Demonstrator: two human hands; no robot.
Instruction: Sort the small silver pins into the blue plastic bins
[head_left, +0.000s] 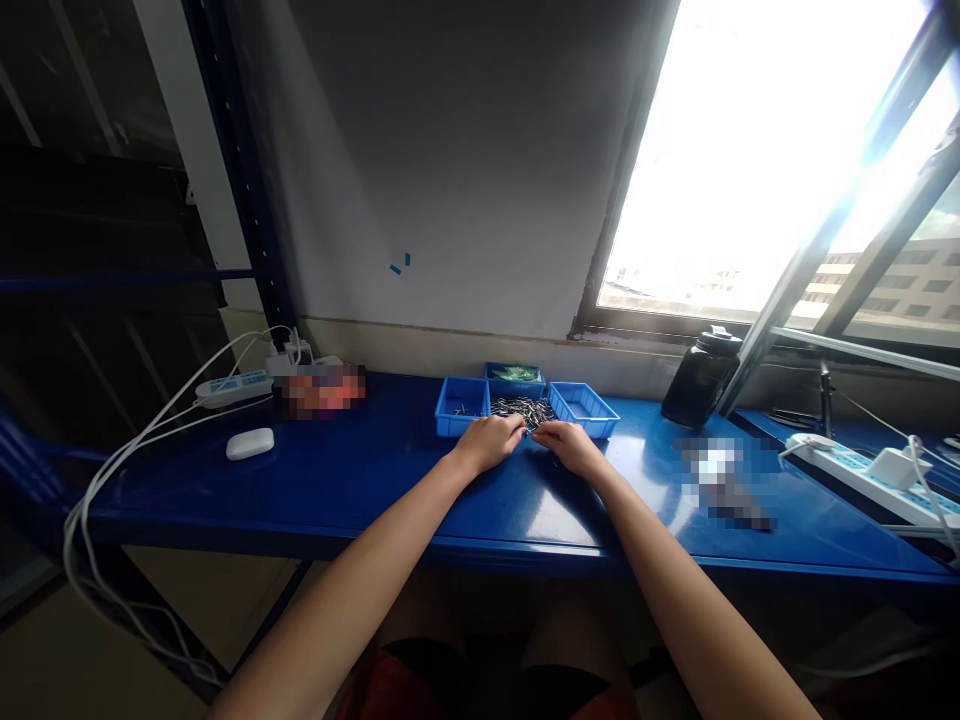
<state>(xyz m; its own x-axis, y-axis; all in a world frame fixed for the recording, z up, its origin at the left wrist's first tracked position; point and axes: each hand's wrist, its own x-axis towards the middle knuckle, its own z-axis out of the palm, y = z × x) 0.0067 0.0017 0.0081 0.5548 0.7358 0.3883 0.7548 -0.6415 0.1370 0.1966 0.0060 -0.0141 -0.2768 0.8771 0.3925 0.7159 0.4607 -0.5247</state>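
Note:
A heap of small metal pieces that look like screws [521, 408] lies on the blue table between the bins. My left hand [486, 443] is at the heap's near left edge, fingers pinched together. Close to its right, my right hand [568, 445] is also pinched at the near edge of the heap. What either hand's fingertips hold is too small to make out. The left blue bin [463, 424] has a few small metal pieces in it. At the right stands another blue bin [587, 428]. Behind the heap, a third blue bin [495, 384] holds green material [517, 373].
A black bottle [697, 382] stands at the right by the window, with a power strip [870, 475] beyond it. To the left are a white case [250, 444], another power strip [236, 388] and trailing white cables [120, 465]. Two blurred items lie on the table.

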